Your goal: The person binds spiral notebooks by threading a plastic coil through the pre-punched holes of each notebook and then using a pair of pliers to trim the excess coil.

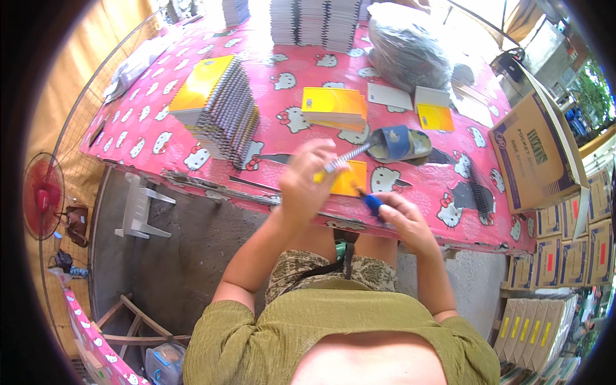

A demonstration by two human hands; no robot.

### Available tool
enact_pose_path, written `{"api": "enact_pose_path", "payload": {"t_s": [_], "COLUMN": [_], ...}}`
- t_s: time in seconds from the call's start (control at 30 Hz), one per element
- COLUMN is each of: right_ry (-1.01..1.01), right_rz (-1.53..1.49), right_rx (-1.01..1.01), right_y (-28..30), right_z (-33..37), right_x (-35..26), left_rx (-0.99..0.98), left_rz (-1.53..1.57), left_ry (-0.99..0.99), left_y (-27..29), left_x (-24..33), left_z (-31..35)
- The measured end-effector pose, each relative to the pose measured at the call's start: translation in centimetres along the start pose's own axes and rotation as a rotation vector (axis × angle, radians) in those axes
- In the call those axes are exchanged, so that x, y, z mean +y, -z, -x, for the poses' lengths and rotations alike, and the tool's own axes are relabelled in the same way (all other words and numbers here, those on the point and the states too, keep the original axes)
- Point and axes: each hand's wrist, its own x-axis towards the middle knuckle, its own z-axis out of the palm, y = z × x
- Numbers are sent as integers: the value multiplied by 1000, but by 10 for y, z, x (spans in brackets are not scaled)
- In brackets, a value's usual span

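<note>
My left hand [310, 176] is closed, its fingertips pinching a thin pale spiral coil [351, 155] that slants up to the right. A yellow notebook cover [351, 179] lies just below and beside those fingers, near the table's front edge. To the right, my right hand [404, 218] closes around a small tool with a blue handle [372, 205]. Its thin dark tip points toward the yellow cover; motion blur hides its exact kind. Beyond the coil's far end rests an open-toed slipper [399, 142] with a blue strap.
A tall stack of yellow spiral notebooks [218, 106] stands left; a smaller yellow pile [333, 106] lies mid-table. Farther back are stacked spiral-bound pads [314, 25] and a filled plastic bag [410, 48]. An open carton [536, 151] stands right, a red fan [43, 196] left.
</note>
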Motion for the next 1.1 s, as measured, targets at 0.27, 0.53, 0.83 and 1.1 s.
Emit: {"api": "enact_pose_path", "payload": {"t_s": [0.27,0.53,0.83,1.1], "right_ry": [382,345,-32,171], "right_rz": [1228,1264,1472,1507], "right_rx": [509,886,1042,1017], "right_y": [67,168,263,209], "right_z": [-4,-19,-5,-21], "right_x": [39,2,22,-17], "left_rx": [572,714,510,-422], "left_rz": [41,-315,-468,25], "left_ry": [608,497,507,194], "left_y": [152,156,162,10], "left_x": [-89,-155,-121,-21], "left_z": [-125,-97,-109,-63]}}
